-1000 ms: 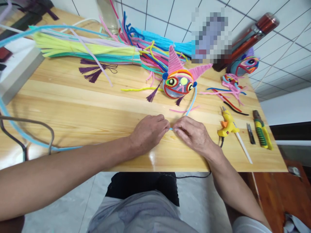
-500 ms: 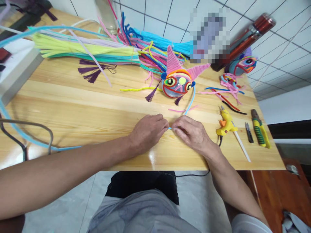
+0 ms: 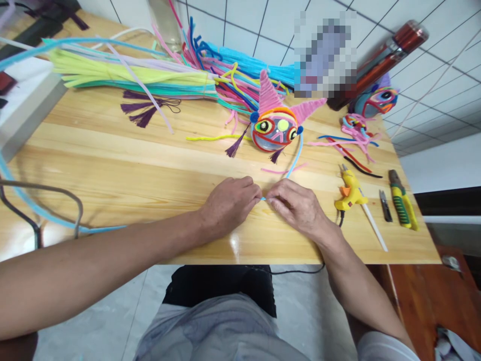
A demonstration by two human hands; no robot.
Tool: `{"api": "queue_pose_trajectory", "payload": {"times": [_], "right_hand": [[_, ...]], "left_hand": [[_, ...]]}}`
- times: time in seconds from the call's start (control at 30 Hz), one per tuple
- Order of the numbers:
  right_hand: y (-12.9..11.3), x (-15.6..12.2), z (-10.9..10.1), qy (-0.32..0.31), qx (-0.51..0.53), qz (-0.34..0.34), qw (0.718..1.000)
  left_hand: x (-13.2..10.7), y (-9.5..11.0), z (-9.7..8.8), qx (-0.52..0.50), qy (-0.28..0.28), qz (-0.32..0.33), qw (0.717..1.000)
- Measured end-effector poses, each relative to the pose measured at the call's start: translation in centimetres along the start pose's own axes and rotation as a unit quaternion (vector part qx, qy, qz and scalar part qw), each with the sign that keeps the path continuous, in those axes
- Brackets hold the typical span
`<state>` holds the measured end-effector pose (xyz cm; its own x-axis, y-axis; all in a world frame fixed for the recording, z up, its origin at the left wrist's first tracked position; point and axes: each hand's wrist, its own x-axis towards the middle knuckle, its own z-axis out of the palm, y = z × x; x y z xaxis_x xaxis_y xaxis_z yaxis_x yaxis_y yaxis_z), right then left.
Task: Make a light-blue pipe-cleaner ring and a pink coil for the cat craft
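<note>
Unchanged over the last second: my left hand and right hand, fingers pinching the blue stem between them over the surface. Work, I judge, no further along.

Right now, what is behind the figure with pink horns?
Behind the figure, blue fuzzy sticks and a multicoloured tangle are visible; what its body covers cannot be seen.

You are working in bright, fairly even light. The wooden table is throwing white glare near its front edge and at far left. Your left hand and right hand are showing reasonably sharp. Pixel blocks are masking a patch against the tiled wall; wide-angle distortion is stretching the edges.
</note>
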<state>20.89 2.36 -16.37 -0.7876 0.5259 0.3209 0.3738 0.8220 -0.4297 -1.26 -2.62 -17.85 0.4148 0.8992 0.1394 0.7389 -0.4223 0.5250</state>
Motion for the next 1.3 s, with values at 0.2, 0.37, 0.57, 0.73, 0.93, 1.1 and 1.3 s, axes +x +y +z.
{"api": "queue_pose_trajectory", "payload": {"times": [0.2,0.37,0.57,0.73,0.93,1.1,1.3], "right_hand": [[-0.04,0.01,-0.04,-0.002,0.004,0.004,1.000],[-0.04,0.02,-0.04,-0.002,0.002,0.000,1.000],[-0.15,0.14,-0.10,0.002,-0.002,-0.002,1.000],[-0.21,0.21,-0.14,0.000,-0.002,0.001,1.000],[-0.21,0.20,-0.13,0.000,0.003,0.008,1.000],[-0.17,0.14,-0.17,-0.009,0.002,0.013,1.000],[-0.15,0.13,-0.16,-0.003,-0.001,0.002,1.000]], "left_hand": [[-0.07,-0.01,-0.01,-0.001,0.009,0.003,1.000],[-0.10,-0.11,0.09,0.000,0.017,0.013,1.000],[-0.19,-0.17,0.20,-0.001,0.018,0.011,1.000],[-0.17,-0.23,0.24,-0.003,0.018,0.015,1.000],[-0.18,-0.26,0.25,0.001,0.015,0.016,1.000],[-0.13,-0.13,0.14,-0.001,0.011,0.011,1.000],[-0.08,-0.15,0.16,0.002,0.012,0.014,1.000]]}}
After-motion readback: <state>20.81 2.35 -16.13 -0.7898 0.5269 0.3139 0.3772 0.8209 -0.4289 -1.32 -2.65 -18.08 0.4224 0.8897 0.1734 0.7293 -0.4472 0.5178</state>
